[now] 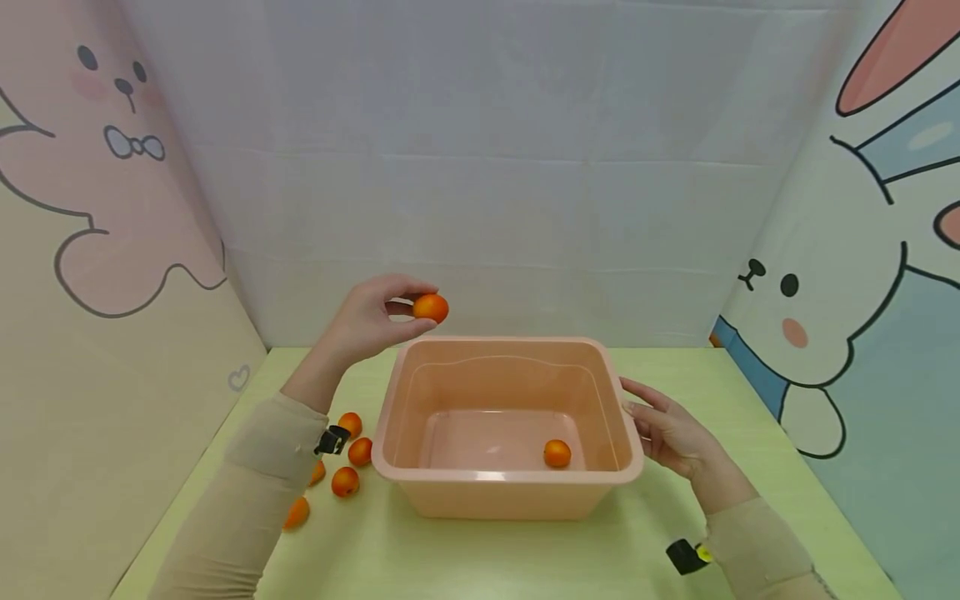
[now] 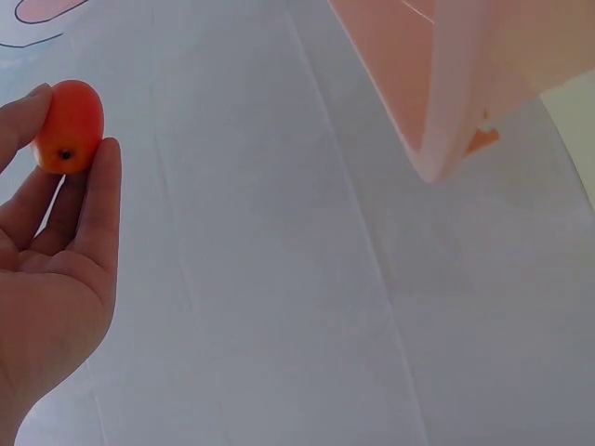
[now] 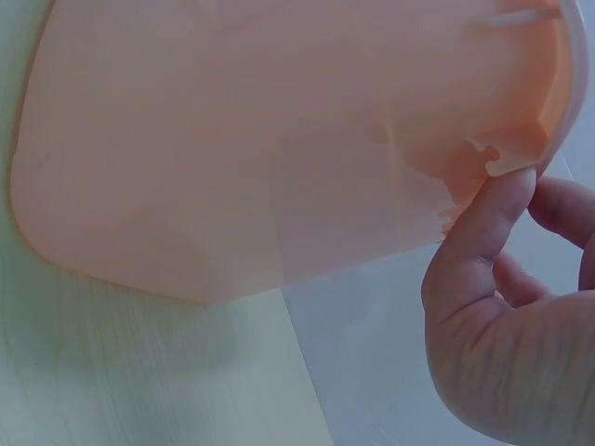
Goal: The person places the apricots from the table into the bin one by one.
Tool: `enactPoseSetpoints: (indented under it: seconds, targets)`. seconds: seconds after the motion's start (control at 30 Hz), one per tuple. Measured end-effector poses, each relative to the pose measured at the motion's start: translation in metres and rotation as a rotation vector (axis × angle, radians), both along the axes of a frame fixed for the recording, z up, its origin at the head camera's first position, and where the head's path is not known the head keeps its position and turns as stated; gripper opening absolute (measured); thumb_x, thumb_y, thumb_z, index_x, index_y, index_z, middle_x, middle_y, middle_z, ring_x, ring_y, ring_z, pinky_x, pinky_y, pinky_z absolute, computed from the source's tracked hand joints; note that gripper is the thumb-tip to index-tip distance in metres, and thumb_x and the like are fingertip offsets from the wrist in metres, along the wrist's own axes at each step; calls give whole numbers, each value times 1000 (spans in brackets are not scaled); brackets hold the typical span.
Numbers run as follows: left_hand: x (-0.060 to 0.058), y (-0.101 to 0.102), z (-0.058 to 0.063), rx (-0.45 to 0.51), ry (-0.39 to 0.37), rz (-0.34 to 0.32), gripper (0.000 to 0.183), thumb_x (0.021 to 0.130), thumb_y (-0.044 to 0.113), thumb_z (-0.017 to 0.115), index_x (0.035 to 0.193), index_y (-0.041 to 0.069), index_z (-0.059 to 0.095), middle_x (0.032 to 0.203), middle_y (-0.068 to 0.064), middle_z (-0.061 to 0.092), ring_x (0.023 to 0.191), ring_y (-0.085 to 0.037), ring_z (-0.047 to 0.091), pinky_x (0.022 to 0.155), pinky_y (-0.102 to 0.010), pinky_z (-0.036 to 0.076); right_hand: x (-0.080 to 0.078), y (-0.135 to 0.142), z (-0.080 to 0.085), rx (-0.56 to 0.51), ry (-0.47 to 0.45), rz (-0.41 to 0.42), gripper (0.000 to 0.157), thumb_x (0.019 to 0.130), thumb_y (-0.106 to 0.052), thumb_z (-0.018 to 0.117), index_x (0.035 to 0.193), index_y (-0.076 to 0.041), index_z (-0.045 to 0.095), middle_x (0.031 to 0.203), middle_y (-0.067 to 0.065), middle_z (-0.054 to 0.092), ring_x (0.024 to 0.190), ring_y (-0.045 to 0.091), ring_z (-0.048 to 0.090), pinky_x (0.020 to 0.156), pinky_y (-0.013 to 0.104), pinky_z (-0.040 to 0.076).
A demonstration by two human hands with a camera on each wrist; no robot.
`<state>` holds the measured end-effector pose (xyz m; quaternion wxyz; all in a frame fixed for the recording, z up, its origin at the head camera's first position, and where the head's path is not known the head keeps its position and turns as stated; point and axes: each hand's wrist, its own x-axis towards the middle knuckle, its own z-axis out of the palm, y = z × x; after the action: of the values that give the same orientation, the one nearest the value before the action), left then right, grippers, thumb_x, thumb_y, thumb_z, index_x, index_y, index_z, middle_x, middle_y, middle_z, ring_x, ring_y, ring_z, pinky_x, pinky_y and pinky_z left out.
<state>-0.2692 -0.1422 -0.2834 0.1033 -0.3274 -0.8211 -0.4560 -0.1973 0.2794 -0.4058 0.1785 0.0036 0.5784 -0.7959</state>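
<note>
Between thumb and fingertips my left hand (image 1: 378, 312) pinches a small oval orange fruit (image 1: 431, 307), raised near the back left corner of a pale pink plastic tub (image 1: 495, 500). A dark stem spot marks this fruit (image 2: 70, 128) in the left wrist view. Inside the tub, toward the front right of its floor, lies another orange fruit (image 1: 557, 453). My right hand (image 1: 671, 429) holds the tub's right rim; in the right wrist view, thumb (image 3: 488, 223) and index finger meet at the rim's edge.
Several more orange fruits (image 1: 346, 482) lie on the light green table (image 1: 330, 558) left of the tub, some partly hidden by my left forearm. A white sheet (image 1: 487, 167) hangs behind. Panels with cartoon animals (image 1: 847, 275) flank both sides.
</note>
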Motion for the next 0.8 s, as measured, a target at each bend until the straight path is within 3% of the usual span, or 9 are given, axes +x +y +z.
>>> enactPoseSetpoints:
  seconds: [0.27, 0.53, 0.8]
  targets:
    - [-2, 33, -1, 14, 8, -90, 37, 81, -2, 78, 117, -3, 69, 112, -13, 67, 100, -25, 63, 84, -34, 57, 0, 0, 0, -2, 4, 2, 27, 103, -15, 55, 117, -34, 68, 108, 0, 71, 85, 12, 69, 74, 26, 58]
    - [-10, 71, -12, -17, 9, -188, 37, 81, -2, 78, 117, -6, 68, 112, -14, 67, 101, -25, 63, 84, -31, 57, 0, 1, -2, 0, 13, -2, 27, 103, -15, 55, 116, -35, 68, 108, -1, 71, 87, 13, 69, 75, 26, 58]
    - [-16, 94, -26, -69, -76, -209, 38, 83, 1, 78, 119, -4, 67, 114, -13, 66, 101, -23, 63, 85, -29, 56, 0, 1, -2, -14, 19, 18, 28, 104, -15, 53, 120, -33, 67, 110, -1, 71, 88, 13, 69, 75, 26, 58]
